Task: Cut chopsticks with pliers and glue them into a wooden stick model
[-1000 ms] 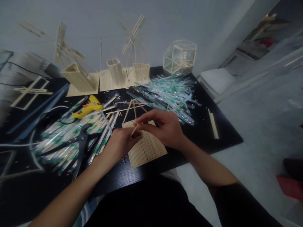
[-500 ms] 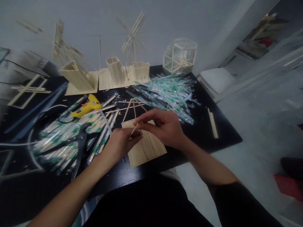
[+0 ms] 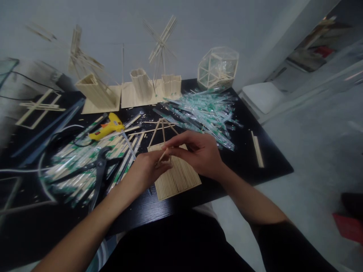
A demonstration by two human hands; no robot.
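Observation:
My left hand point(image 3: 145, 166) is closed on a small piece made of short wooden sticks point(image 3: 162, 156), partly hidden by the fingers. The fingertips of my right hand point(image 3: 200, 154) pinch the upper end of this piece. Both hands are above a flat panel of wooden sticks laid side by side point(image 3: 177, 183), which lies near the table's front edge. Behind the hands, thin sticks joined at the top form a pointed frame point(image 3: 162, 130) at the panel's far edge.
Left of the panel lie a yellow glue gun point(image 3: 106, 127), black pliers point(image 3: 100, 164) and wrapped sticks point(image 3: 82, 166). Clear and green plastic wrappers point(image 3: 205, 113) are heaped behind. Stick-built windmill models point(image 3: 170, 87) line the wall side. Loose sticks point(image 3: 257, 151) lie right.
The whole view has shifted slightly, so things appear a little further right. Both hands keep nearly the same pose, and slightly more of the small stick piece shows between them.

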